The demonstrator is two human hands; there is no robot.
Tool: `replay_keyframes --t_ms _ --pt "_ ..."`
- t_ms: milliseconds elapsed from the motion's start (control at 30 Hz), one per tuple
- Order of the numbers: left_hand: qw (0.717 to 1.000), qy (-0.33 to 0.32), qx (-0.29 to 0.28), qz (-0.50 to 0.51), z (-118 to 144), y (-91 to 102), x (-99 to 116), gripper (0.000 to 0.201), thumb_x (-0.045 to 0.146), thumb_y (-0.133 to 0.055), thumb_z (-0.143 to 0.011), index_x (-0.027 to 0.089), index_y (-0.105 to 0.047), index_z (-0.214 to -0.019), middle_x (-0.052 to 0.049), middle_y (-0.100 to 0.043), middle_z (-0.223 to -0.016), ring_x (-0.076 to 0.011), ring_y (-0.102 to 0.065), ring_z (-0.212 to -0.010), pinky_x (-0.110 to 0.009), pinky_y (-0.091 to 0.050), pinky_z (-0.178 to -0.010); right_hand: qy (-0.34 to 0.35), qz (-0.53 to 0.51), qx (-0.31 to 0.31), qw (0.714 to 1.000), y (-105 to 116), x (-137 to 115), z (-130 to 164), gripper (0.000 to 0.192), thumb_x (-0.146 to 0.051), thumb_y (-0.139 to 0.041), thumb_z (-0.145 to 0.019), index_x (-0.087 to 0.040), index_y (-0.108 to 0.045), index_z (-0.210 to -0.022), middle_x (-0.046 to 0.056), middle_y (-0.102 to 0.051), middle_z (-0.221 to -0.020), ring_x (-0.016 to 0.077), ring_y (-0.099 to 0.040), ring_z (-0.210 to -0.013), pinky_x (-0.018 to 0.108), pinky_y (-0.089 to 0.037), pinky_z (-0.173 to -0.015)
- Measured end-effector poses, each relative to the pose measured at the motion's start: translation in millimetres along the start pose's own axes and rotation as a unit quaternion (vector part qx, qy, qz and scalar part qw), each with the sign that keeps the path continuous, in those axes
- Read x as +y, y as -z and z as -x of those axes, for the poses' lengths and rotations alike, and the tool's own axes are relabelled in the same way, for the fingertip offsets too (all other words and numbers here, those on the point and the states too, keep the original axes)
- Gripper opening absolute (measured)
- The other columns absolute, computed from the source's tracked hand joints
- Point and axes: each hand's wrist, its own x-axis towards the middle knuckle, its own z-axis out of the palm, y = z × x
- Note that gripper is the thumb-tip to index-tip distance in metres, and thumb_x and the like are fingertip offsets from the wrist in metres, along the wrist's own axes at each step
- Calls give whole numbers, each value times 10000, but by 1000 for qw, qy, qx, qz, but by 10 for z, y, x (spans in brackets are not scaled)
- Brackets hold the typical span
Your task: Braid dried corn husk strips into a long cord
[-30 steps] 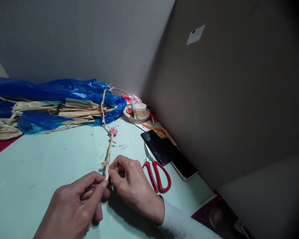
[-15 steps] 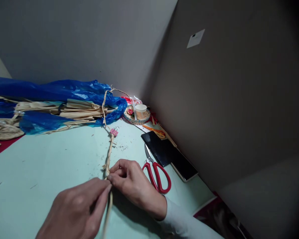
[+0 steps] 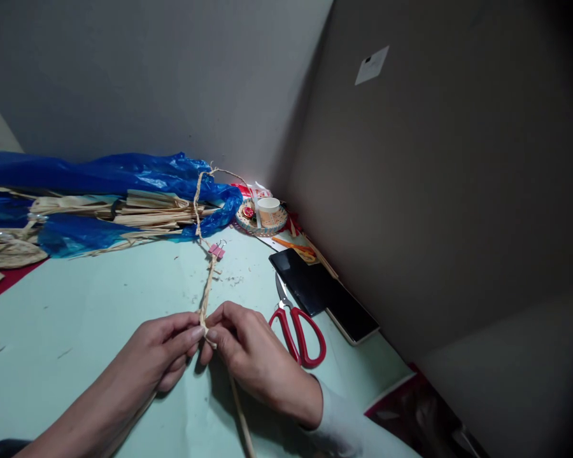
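While both my hands pinch the straw braid (image 3: 205, 299) near the front edge of the table (image 3: 76, 305), left hand (image 3: 165, 353) and right hand (image 3: 248, 350) pressed together on it, a loose grip could let the twist unravel, or a hard pull could slip it from the pink clip (image 3: 216, 250).

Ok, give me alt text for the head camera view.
Two hands, left hand and right hand, pinch a twisted straw cord over a pale green table. A pink binder clip grips the cord farther up; red scissors lie to the right.
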Motion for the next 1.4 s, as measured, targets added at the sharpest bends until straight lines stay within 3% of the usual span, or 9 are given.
replay_keyframes --t_ms 267,567,667,833,900,967,1033,1233,1400 --pt "982 -33 130 -135 106 -74 129 305 482 -698 -625 188 -618 -610 29 -533 -601 -144 -479 -612 -247 -353 -581 -29 234 31 971 1 -127 103 183 -234 -495 -974 -182 -581 -822 53 -685 -769 162 -575 -685 259 -328 -609" --pt "984 -21 117 -137 131 -130 134 277 474 -666 -625 198 -657 -620 20 -585 -534 -146 -490 -549 -253 -351 -557 -9 347 110 931 -246 -104 221 176 -258 -493 -958 -192 -576 -818 67 -647 -777 203 -584 -696 277 -340 -571" --pt "991 4 96 -94 139 -101 93 321 522 -678 -663 202 -678 -669 60 -477 -392 -109 -342 -428 -246 -229 -478 88 414 116 899 -410 -2 217 83 -146 -528 -892 -173 -589 -844 56 -629 -712 213 -580 -642 287 -343 -522" --pt "997 -3 78 -8 148 -30 34 318 498 -766 -665 203 -707 -768 59 -522 -483 -104 -378 -459 -234 -239 -483 255 480 149 826 -491 76 189 192 -11 -461 -856 -113 -619 -819 59 -629 -670 207 -564 -571 313 -319 -472" --pt "997 -5 82 5 154 -12 26 340 508 -781 -673 196 -714 -791 51 -550 -517 -88 -363 -457 -217 -229 -478 236 426 118 865 -360 -26 199 208 -78 -469 -917 -127 -631 -795 50 -649 -677 179 -566 -576 296 -343 -500" --pt "996 -14 92 10 160 -9 28 348 522 -763 -706 187 -722 -792 25 -615 -573 -71 -338 -448 -208 -229 -476 121 320 79 936 -161 -159 188 249 -249 -507 -987 -158 -669 -823 34 -690 -721 155 -588 -639 264 -390 -579" --pt "995 -22 93 15 164 -16 34 333 502 -761 -721 175 -725 -772 -4 -673 -633 -63 -349 -448 -205 -237 -475 12 202 93 975 27 -246 134 323 -295 -447 -1035 -168 -693 -869 32 -719 -807 134 -610 -715 241 -407 -644" --pt "997 -3 64 45 186 -19 64 313 433 -791 -695 198 -686 -872 -20 -738 -709 -157 -621 -621 -234 -394 -549 -57 -74 -87 992 92 -91 -107 237 -284 -530 -968 -135 -659 -837 33 -670 -781 137 -612 -744 227 -450 -704" --pt "997 -18 73 -20 236 -56 174 325 471 -803 -614 226 -660 -774 -11 -747 -724 -224 -677 -754 -293 -508 -720 -67 -120 -118 983 45 -23 -103 231 -286 -548 -958 -147 -621 -789 -15 -548 -671 97 -488 -617 196 -397 -607"
